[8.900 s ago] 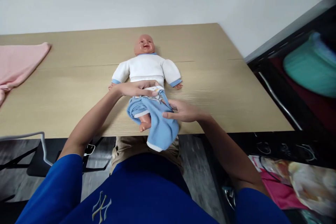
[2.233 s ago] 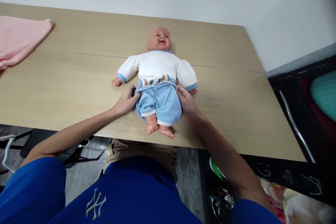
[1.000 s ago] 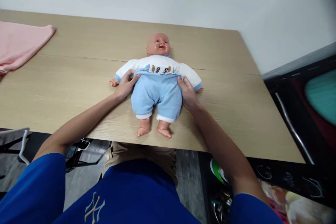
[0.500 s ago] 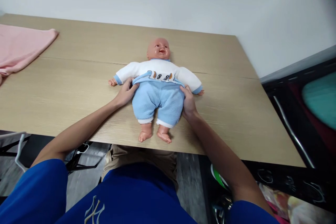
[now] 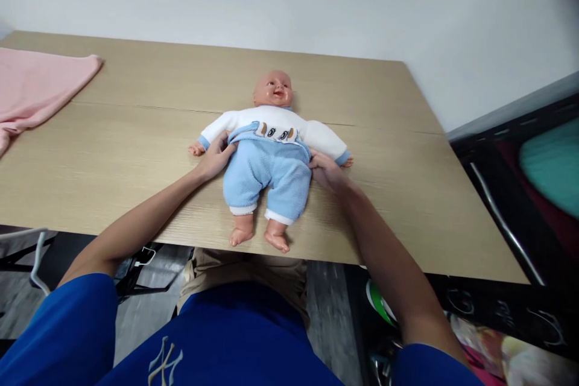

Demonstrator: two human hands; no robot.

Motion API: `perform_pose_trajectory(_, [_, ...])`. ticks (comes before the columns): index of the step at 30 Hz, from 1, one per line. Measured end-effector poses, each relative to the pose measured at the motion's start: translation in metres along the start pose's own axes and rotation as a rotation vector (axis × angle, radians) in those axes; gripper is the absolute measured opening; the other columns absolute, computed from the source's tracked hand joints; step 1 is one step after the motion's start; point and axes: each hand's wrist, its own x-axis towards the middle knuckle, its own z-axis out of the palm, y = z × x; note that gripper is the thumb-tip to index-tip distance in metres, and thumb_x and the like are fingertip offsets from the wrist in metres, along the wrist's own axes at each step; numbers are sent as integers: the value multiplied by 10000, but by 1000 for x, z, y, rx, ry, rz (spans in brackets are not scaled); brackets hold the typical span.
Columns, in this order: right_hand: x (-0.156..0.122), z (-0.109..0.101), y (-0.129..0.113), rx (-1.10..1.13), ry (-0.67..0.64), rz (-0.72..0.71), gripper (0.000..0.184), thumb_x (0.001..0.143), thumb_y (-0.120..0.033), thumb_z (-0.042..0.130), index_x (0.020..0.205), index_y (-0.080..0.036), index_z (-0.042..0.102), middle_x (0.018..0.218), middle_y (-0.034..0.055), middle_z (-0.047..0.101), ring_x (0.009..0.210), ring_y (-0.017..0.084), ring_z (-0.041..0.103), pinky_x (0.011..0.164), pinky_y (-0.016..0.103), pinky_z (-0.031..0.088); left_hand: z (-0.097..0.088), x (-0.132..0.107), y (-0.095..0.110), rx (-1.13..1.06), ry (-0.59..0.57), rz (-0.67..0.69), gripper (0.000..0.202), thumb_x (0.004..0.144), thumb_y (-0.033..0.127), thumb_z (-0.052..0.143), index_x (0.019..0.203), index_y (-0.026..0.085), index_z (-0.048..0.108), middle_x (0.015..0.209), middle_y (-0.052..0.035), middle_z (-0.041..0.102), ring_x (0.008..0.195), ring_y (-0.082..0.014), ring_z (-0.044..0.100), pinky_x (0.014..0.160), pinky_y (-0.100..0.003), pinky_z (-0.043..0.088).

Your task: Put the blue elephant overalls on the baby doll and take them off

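A baby doll [image 5: 274,89] lies on its back, its head towards the wall and its bare feet near the table's front edge. It wears a white top [image 5: 244,116] with blue cuffs and an animal-face print, plus light blue pants [image 5: 268,172] with white hems. The pants come up over the lower part of the print. My left hand [image 5: 217,157] pinches the waistband at the doll's hip on the left of the view. At the opposite hip, my right hand [image 5: 329,170] has its fingers closed at the waistband edge, their tips partly hidden.
Pink cloth [image 5: 40,81] lies at the left of the wooden table [image 5: 398,193]. A white wall rises behind. Dark shelving with a teal item [image 5: 552,166] stands at the right, and a chair [image 5: 38,259] is below the front edge on the left.
My right hand has turned and shifted its grip at the waistband. The doll's legs have swung slightly to the left. My left hand keeps nearly the same hold.
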Motion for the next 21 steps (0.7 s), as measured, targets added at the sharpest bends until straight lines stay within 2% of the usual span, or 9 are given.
perform_pose_trajectory(2, [-5,-14,-4,-142,-56,8,331,746,-432,886,1051,-313,837,1170,37,891,1294,388,777,1272,598,629,-10,-1,1,85,-67,25,355,1020,554,693,1140,221,668,1132,-87,755,1106,-322,720,1126,-518,613])
perform_pose_trajectory(4, [-9,-27,-7,-297,-135,-12,379,809,-487,959,1123,-302,854,1257,53,884,1315,382,772,1280,580,620,-21,0,4,192,-156,58,364,983,503,698,1197,209,685,1174,-102,765,1132,-345,721,1145,-543,608])
perform_pose_trajectory(6, [-10,-34,-7,-393,-187,-51,457,838,-577,1012,1165,-298,860,1345,84,863,1366,398,758,1283,568,618,-31,1,6,275,-261,110,440,964,499,724,1281,194,713,1309,-147,790,1253,-393,727,1223,-582,580])
perform_pose_trajectory(9, [-6,-31,1,-437,-135,-133,510,800,-693,1051,1074,-312,852,1325,89,852,1379,407,748,1319,580,597,-42,4,9,302,-364,164,593,942,548,813,1408,188,742,1566,-212,756,1488,-464,681,1357,-632,500])
perform_pose_trajectory(11, [-1,-21,10,-367,-30,-174,548,754,-746,1053,1023,-325,829,1266,76,858,1373,398,755,1329,598,591,-44,6,10,263,-361,158,640,921,579,870,1427,201,764,1625,-217,739,1556,-479,656,1395,-644,471])
perform_pose_trajectory(14, [5,1,20,-84,171,-159,574,758,-784,998,1072,-346,800,1235,71,876,1421,388,766,1263,617,643,-37,5,8,152,-293,104,529,908,588,904,1276,224,795,1455,-173,812,1468,-438,709,1363,-619,504])
perform_pose_trajectory(16, [6,14,22,96,259,-119,557,761,-763,974,1083,-354,774,1245,76,889,1444,395,771,1201,617,682,-27,4,5,29,-220,34,477,916,615,912,1151,232,754,1245,-127,828,1273,-373,762,1227,-565,594])
perform_pose_trajectory(18, [7,23,21,183,299,-95,556,743,-738,972,1078,-357,747,1257,77,895,1450,402,772,1165,605,703,-15,1,3,-133,-148,-58,531,916,683,927,1087,242,688,1094,-86,799,1080,-308,764,1038,-494,648])
perform_pose_trajectory(21, [8,25,17,159,310,-99,576,776,-767,944,1099,-354,705,1224,66,886,1424,378,775,1148,559,702,3,-3,4,-374,-91,-178,657,877,789,962,1116,256,663,1056,-75,803,987,-284,775,906,-455,659])
